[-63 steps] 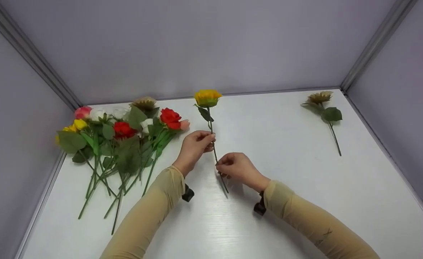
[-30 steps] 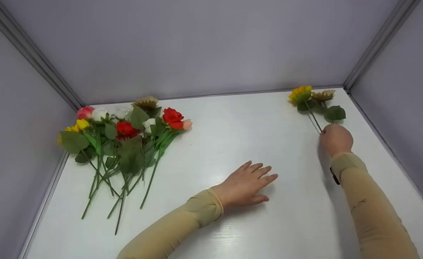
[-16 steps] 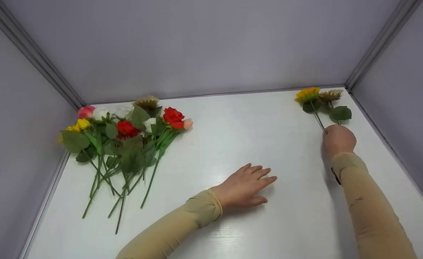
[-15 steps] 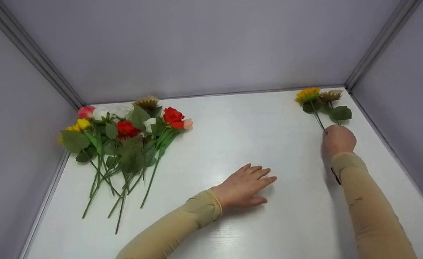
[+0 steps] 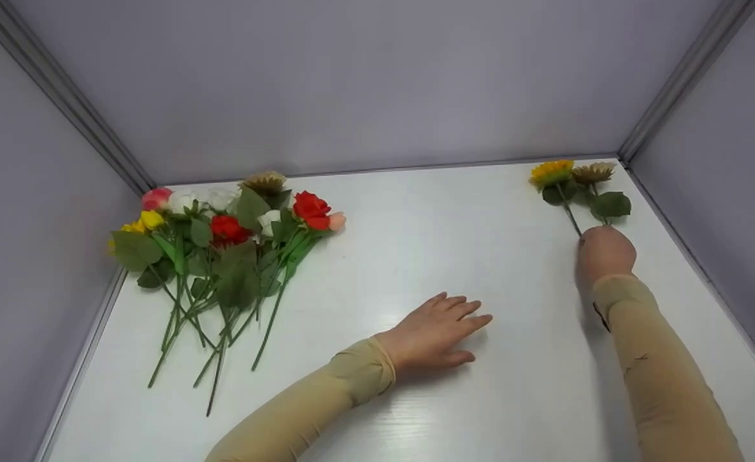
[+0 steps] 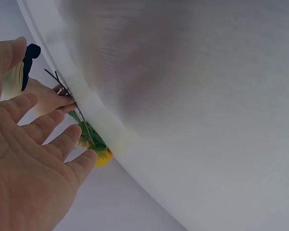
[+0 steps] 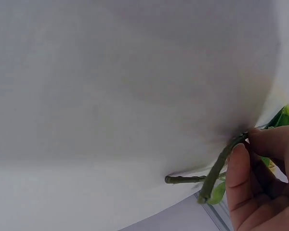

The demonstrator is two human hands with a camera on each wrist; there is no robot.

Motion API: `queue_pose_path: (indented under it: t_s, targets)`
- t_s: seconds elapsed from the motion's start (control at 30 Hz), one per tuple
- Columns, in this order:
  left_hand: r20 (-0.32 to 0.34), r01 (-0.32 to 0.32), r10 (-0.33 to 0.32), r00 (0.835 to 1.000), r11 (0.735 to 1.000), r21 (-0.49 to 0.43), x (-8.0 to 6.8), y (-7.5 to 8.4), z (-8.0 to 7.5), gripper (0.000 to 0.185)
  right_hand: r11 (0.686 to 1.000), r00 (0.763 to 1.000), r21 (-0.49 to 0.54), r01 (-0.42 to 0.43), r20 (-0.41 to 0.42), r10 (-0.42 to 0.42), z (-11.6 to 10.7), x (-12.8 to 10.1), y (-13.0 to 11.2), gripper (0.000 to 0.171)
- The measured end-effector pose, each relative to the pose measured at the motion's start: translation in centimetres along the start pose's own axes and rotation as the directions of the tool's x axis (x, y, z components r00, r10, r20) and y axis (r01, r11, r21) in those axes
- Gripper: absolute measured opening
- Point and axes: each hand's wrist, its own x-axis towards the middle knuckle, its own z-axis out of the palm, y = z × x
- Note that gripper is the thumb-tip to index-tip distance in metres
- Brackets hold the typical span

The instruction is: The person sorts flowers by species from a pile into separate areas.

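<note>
- From where I stood, the right arm reached well out to the far right of the white table (image 5: 403,250), its sleeve (image 5: 672,366) running in from the near right edge.
- The right hand (image 5: 607,253) was turned back-up, low over the table.
- Its grip was narrow: thumb and finger pinched the stem (image 7: 216,171) of the yellow flower (image 5: 551,173), whose cut end poked out past the fingers.
- That yellow flower was at the far right, its head pointing away, just left of the brown flower (image 5: 593,172), whose stem passed by the same hand.
- The left arm slanted in from the near side to the middle of the table.
- The left hand (image 5: 433,335) was palm down there, fingers spread wide and pointing right, holding nothing; I couldn't tell whether it touched the surface.
- Well apart on the left lay a mixed flower pile (image 5: 236,276), heads far, stems near.
</note>
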Motion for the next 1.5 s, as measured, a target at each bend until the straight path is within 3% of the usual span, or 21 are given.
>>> queue_pose_path:
  t_s: [0.3,0.47,0.57,0.7,0.83,0.9,0.97,1.07,1.17,1.37,1.43,1.5]
  targets:
    - [-0.019,0.024,-0.024,1.0,1.0,-0.011,-0.3,-0.9,-0.3,0.068,0.995,0.999,0.09,-0.037,-0.035,0.04,-0.6,0.0,0.2,0.029]
    - [-0.035,0.041,-0.042,0.999,0.998,-0.039,-0.7,-1.6,-0.6,0.067,0.993,0.99,0.114,0.037,-0.141,-0.02,-0.8,0.4,-0.6,0.032]
    - [-0.045,0.061,-0.064,0.997,0.996,-0.065,-1.1,-2.2,-0.6,0.066,0.988,0.978,0.104,0.118,-0.185,-0.097,-0.6,0.4,-2.2,0.031]
    - [-0.092,0.113,-0.121,0.988,0.99,-0.083,-1.8,-3.5,-0.7,0.062,0.977,0.974,0.081,0.195,-0.133,-0.183,0.2,-0.1,-5.5,0.035]
    - [-0.193,0.204,-0.22,0.956,0.974,-0.095,-2.8,-5.4,-1.3,0.052,0.95,0.954,0.096,0.297,-0.081,-0.29,1.4,-1.1,-9.4,0.038]
    - [-0.257,0.257,-0.278,0.925,0.96,-0.112,-3.6,-6.6,-1.8,0.047,0.924,0.93,0.11,0.366,-0.077,-0.359,2.0,-1.9,-11.4,0.038]
    - [-0.327,0.304,-0.334,0.884,0.942,-0.139,-4.8,-8.1,-2.3,0.042,0.896,0.904,0.124,0.427,-0.067,-0.422,2.4,-2.8,-13.5,0.039]
    - [-0.414,0.373,-0.413,0.811,0.911,-0.178,-7.1,-10.7,-2.9,0.036,0.851,0.863,0.143,0.505,-0.046,-0.504,3.0,-4.4,-16.5,0.04]
    - [-0.457,0.457,-0.507,0.73,0.861,-0.225,-9.9,-13.3,-3.2,0.033,0.815,0.827,0.166,0.555,-0.006,-0.562,3.4,-5.9,-19.3,0.042]
    - [-0.455,0.637,-0.7,0.551,0.705,-0.312,-17.8,-18.3,-3.3,0.027,0.753,0.761,0.222,0.62,0.065,-0.646,4.0,-8.5,-23.9,0.05]
    - [-0.47,0.683,-0.743,0.476,0.649,-0.334,-20.8,-19.8,-2.9,0.026,0.727,0.729,0.228,0.647,0.091,-0.678,4.1,-9.3,-25.2,0.052]
    - [-0.48,0.733,-0.791,0.38,0.574,-0.366,-23.8,-21.0,-2.4,0.026,0.7,0.693,0.222,0.679,0.119,-0.711,4.2,-10.0,-26.4,0.055]
